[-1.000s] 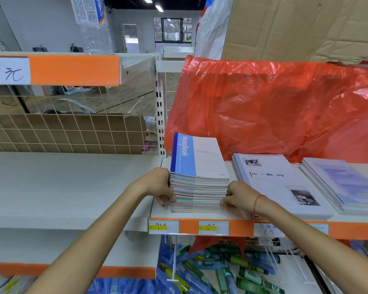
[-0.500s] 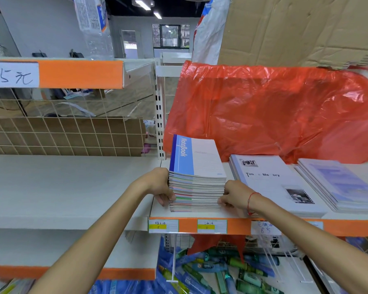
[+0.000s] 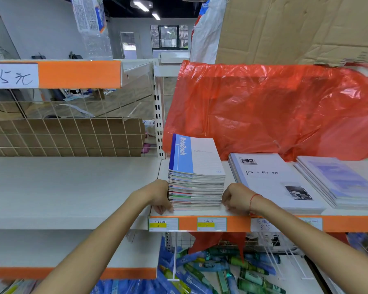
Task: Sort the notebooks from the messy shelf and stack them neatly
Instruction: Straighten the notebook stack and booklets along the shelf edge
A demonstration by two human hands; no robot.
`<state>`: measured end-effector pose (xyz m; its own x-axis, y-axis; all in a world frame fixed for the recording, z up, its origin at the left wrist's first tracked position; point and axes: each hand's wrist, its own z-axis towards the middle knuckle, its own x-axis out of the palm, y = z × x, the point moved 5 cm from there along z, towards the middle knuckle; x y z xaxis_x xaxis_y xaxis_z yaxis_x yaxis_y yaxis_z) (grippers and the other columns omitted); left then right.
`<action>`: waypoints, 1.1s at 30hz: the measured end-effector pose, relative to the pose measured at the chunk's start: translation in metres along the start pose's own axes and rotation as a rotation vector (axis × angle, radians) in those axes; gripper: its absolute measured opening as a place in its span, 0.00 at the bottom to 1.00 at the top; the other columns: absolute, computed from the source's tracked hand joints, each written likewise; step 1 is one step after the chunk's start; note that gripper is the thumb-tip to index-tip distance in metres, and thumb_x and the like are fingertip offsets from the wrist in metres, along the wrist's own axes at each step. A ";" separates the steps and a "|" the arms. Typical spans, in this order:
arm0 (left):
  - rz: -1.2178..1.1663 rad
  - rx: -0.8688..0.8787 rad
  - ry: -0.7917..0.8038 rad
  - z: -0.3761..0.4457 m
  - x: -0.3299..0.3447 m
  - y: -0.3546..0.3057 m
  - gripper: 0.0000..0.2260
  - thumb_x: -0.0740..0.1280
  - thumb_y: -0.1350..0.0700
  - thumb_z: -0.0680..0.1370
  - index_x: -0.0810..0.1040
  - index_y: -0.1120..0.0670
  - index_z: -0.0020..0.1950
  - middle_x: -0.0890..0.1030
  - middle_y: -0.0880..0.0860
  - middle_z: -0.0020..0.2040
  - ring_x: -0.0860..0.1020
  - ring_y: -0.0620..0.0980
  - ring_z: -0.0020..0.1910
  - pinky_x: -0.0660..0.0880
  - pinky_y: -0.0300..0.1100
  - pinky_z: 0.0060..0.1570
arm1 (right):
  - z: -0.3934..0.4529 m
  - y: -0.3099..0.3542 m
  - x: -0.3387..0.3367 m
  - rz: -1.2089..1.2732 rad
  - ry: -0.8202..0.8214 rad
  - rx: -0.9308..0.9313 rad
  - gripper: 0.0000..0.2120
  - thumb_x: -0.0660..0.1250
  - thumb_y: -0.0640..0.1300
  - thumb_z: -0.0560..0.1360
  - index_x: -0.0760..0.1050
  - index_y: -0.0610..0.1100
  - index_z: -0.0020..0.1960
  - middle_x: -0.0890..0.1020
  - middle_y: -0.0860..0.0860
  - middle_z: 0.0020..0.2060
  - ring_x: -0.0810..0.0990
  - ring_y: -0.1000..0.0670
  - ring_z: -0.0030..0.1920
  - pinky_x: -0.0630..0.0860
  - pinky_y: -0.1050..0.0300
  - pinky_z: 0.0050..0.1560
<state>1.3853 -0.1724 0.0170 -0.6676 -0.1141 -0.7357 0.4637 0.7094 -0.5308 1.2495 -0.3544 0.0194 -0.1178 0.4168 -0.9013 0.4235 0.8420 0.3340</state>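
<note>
L hand (image 3: 157, 196) & R hand (image 3: 235, 199) grip notebook stack (image 3: 197, 189).

Red plastic sheet (image 3: 274, 111) under cardboard (image 3: 295, 28) (creased), price tags (image 3: 211, 224).

Barely shifted: left hand (image 3: 160, 197) and right hand (image 3: 235, 198) slid a touch lower along the sides of the notebook stack (image 3: 197, 187).
</note>
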 end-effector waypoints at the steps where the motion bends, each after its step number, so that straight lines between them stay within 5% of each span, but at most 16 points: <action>1: -0.015 0.005 -0.008 0.002 0.001 0.001 0.17 0.74 0.64 0.71 0.76 0.58 0.58 0.82 0.58 0.52 0.83 0.52 0.40 0.82 0.43 0.42 | 0.000 0.001 0.001 -0.009 -0.012 0.009 0.09 0.65 0.33 0.71 0.83 0.38 0.45 0.84 0.45 0.44 0.81 0.46 0.47 0.75 0.60 0.45; 4: -0.050 0.007 -0.017 0.004 0.001 0.003 0.16 0.73 0.64 0.71 0.76 0.59 0.57 0.83 0.59 0.49 0.83 0.52 0.38 0.82 0.44 0.40 | 0.000 0.005 0.005 -0.037 -0.068 0.043 0.10 0.66 0.36 0.71 0.74 0.40 0.31 0.78 0.45 0.33 0.77 0.42 0.41 0.69 0.59 0.39; 7: -0.070 0.016 0.000 0.005 0.001 0.003 0.14 0.72 0.65 0.72 0.76 0.59 0.56 0.83 0.60 0.49 0.83 0.51 0.37 0.82 0.42 0.39 | 0.002 0.007 0.005 -0.041 -0.108 0.039 0.07 0.70 0.40 0.71 0.73 0.41 0.37 0.82 0.39 0.45 0.79 0.41 0.48 0.69 0.58 0.40; 13: -0.107 0.034 0.006 0.007 0.004 0.005 0.15 0.71 0.66 0.73 0.76 0.61 0.59 0.83 0.60 0.49 0.83 0.52 0.38 0.82 0.41 0.37 | 0.005 0.007 0.006 -0.051 -0.134 0.019 0.20 0.70 0.39 0.71 0.62 0.45 0.27 0.81 0.37 0.45 0.74 0.46 0.40 0.62 0.60 0.31; 16: -0.109 0.038 0.005 0.007 0.005 0.007 0.15 0.71 0.66 0.73 0.76 0.61 0.59 0.83 0.61 0.48 0.83 0.52 0.37 0.81 0.40 0.35 | 0.006 0.006 0.008 -0.051 -0.148 0.026 0.18 0.69 0.39 0.72 0.64 0.43 0.28 0.81 0.37 0.45 0.77 0.43 0.44 0.65 0.60 0.38; 24: -0.075 0.034 0.033 0.010 0.007 0.005 0.14 0.69 0.65 0.75 0.75 0.60 0.60 0.83 0.61 0.49 0.82 0.51 0.37 0.81 0.41 0.38 | 0.005 0.005 0.009 -0.042 -0.141 0.026 0.13 0.69 0.38 0.71 0.72 0.43 0.30 0.82 0.39 0.45 0.79 0.42 0.47 0.66 0.61 0.36; 33: -0.108 0.012 0.205 0.008 0.001 0.006 0.16 0.68 0.53 0.77 0.74 0.60 0.61 0.82 0.64 0.51 0.83 0.53 0.41 0.81 0.42 0.44 | -0.003 0.014 -0.005 -0.046 0.053 -0.079 0.21 0.68 0.44 0.75 0.67 0.48 0.25 0.71 0.57 0.21 0.68 0.59 0.27 0.62 0.71 0.28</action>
<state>1.3923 -0.1738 0.0091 -0.8178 -0.0445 -0.5738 0.3889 0.6921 -0.6080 1.2535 -0.3433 0.0292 -0.1832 0.3931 -0.9010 0.3449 0.8840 0.3156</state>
